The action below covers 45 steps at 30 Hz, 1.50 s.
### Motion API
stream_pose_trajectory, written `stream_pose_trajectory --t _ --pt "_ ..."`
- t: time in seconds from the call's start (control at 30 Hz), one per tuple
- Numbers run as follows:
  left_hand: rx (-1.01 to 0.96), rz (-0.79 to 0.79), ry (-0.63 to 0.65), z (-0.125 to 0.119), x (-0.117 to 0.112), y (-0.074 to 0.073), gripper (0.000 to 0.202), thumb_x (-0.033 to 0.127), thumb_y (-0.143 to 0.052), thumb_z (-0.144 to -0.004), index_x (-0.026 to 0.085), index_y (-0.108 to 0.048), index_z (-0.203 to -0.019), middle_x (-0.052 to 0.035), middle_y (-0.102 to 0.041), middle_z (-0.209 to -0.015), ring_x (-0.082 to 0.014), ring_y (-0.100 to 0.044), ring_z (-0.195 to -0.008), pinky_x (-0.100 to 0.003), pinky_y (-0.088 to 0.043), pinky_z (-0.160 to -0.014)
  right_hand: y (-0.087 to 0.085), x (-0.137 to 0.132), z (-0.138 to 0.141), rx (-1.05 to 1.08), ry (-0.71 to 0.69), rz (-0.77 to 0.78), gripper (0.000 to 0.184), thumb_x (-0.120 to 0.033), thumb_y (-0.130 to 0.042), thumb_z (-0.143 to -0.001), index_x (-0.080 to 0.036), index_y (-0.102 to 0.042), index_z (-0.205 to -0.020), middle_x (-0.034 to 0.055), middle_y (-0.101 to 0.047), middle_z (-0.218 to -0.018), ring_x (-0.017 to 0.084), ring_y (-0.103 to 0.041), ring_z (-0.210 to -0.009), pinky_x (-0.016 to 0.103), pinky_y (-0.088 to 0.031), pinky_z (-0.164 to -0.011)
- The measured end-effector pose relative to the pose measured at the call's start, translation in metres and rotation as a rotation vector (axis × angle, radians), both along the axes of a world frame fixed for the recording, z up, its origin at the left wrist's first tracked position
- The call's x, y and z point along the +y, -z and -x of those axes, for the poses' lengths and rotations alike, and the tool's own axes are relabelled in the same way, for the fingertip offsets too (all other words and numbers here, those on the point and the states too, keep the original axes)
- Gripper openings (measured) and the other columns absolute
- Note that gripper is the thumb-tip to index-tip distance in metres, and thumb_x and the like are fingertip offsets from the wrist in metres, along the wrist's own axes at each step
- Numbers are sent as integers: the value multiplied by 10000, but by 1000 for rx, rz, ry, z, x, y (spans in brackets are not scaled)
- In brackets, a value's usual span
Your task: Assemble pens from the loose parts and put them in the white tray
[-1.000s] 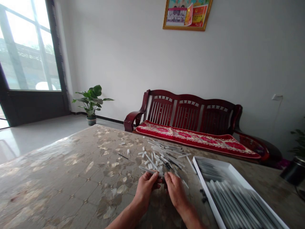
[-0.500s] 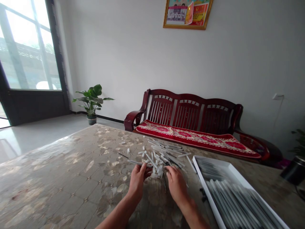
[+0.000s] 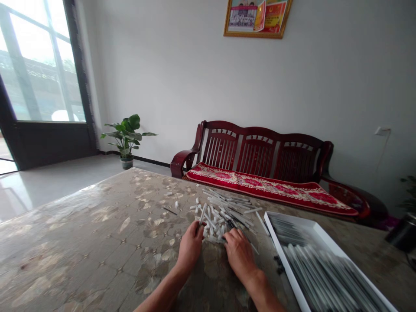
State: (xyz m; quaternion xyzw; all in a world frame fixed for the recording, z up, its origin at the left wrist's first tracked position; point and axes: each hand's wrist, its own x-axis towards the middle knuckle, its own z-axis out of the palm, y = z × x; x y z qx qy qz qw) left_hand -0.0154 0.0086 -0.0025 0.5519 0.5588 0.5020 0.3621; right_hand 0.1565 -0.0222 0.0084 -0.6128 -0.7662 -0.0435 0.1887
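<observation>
My left hand is closed on a slim, pale pen barrel, which points up and away from me. Just to its right, my right hand has its fingers curled together at the near edge of a heap of short white pen caps. Whatever those fingertips pinch, if anything, is hidden. Behind the caps lie several loose pen barrels, some clear, some greyish. A thin dark pen refill rests by itself left of the heap.
A white open box full of grey pens stands at the right of the patterned table. Small black pieces lie against its left side. Past the table are a wooden bench and a potted plant.
The barrel in my left hand has swung from lying nearly level to pointing up and away. My right fingers have moved down into the heap's edge; the thin dark rod below them no longer shows.
</observation>
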Motion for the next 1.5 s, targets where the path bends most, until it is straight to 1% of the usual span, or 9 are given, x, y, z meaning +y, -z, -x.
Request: stream_pose_trajectory --t 0.07,0.13,0.27,0.47,0.87,1.03,1.17,1.33,1.5 --pt "205 -25 5 1 -3 -2 233 267 -476 -844 210 -665 -967 -54 -707 -953 -208 -651 -880 -295 -461 -788 1 0 0 21 19 -3 230 -59 -538 -837 -220 -673 -929 54 -685 -970 236 -599 -997 309 -424 -869" --pt "364 -23 17 1 -7 -6 298 237 -449 -865 216 -669 -1065 -70 -693 -1067 -209 -647 -953 -295 -440 -832 3 2 -3 81 52 -11 211 -54 -551 -826 -209 -649 -931 55 -689 -954 233 -618 -967 307 -440 -837" --pt "534 -2 50 -1 -15 -17 357 272 -405 -916 256 -646 -1179 -57 -676 -1065 -199 -646 -964 -281 -434 -810 6 11 -17 263 75 -121 244 -59 -522 -839 -215 -640 -983 53 -687 -961 220 -640 -939 300 -468 -805" --pt "606 -84 96 -1 -20 -22 327 365 -409 -944 329 -703 -1083 -30 -679 -963 -207 -622 -964 -293 -435 -817 4 20 -34 461 -34 -328 266 -101 -483 -871 -233 -676 -999 48 -669 -968 195 -637 -934 294 -494 -842" --pt "666 -159 119 -3 -18 -15 283 355 -461 -946 321 -717 -1062 -33 -685 -950 -222 -602 -972 -311 -433 -819 1 13 -29 387 -179 -344 324 -48 -520 -858 -260 -700 -1025 38 -657 -927 185 -626 -884 299 -508 -815" --pt "697 -206 152 -3 -19 -16 243 317 -503 -933 310 -727 -1026 -28 -685 -914 -211 -606 -919 -305 -437 -801 -2 10 -27 295 -208 -316 351 2 -553 -817 -261 -699 -998 31 -652 -901 188 -613 -878 303 -499 -810" --pt "712 -250 146 -3 -19 -14 215 304 -531 -922 303 -733 -998 -26 -688 -878 -209 -607 -883 -300 -449 -771 -7 7 -25 309 -210 -248 317 2 -595 -792 -246 -697 -960 34 -655 -912 195 -609 -890 302 -484 -815" --pt "743 -382 120 -2 -21 -19 219 321 -523 -928 283 -736 -963 -37 -689 -854 -213 -597 -841 -298 -456 -729 -20 7 -26 494 -181 -70 195 -81 -593 -805 -224 -701 -882 30 -671 -887 191 -626 -885 282 -467 -797" --pt "701 -463 103 -3 -22 -24 218 342 -530 -915 303 -742 -946 -43 -691 -822 -218 -599 -806 -301 -459 -708 -32 7 -25 739 -124 95 89 -172 -607 -769 -207 -689 -769 7 -668 -780 182 -611 -776 278 -440 -725"
